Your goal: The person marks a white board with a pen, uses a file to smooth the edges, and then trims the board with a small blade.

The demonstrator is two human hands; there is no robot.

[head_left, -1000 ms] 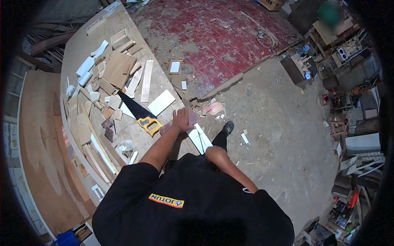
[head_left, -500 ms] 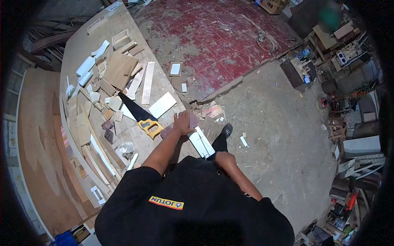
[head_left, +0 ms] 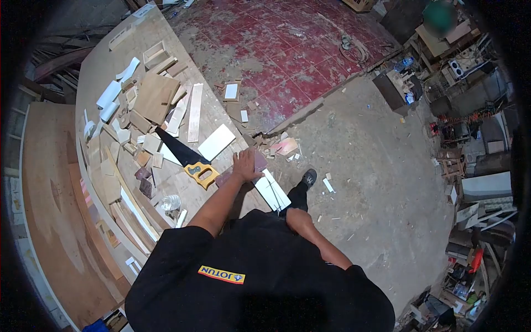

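My left hand [head_left: 244, 166] lies flat, fingers spread, on a reddish-brown strip [head_left: 259, 160] near the table's edge. Under and beside it, a white board [head_left: 271, 191] extends towards my body. Thin dark lines and a slim metal-looking piece [head_left: 279, 209] cross this board; I cannot make out what tool they belong to. My right hand [head_left: 300, 219] is closed just past the board's near end, and what it grips is hidden. A handsaw [head_left: 200, 174] with a yellow handle and dark blade lies left of my left hand. Another white board [head_left: 216, 142] lies beyond the saw.
Wood offcuts, a square wooden panel [head_left: 156, 98] and an open small box [head_left: 156, 55] cover the wooden table [head_left: 218, 119]. A clear plastic container [head_left: 170, 202] stands nearer me. Scraps litter the concrete floor [head_left: 359, 166]; clutter lines the right side.
My right hand has drawn back slightly towards my body and left, closer to the white board's end. My left hand stays on the strip. The view has shifted a little.
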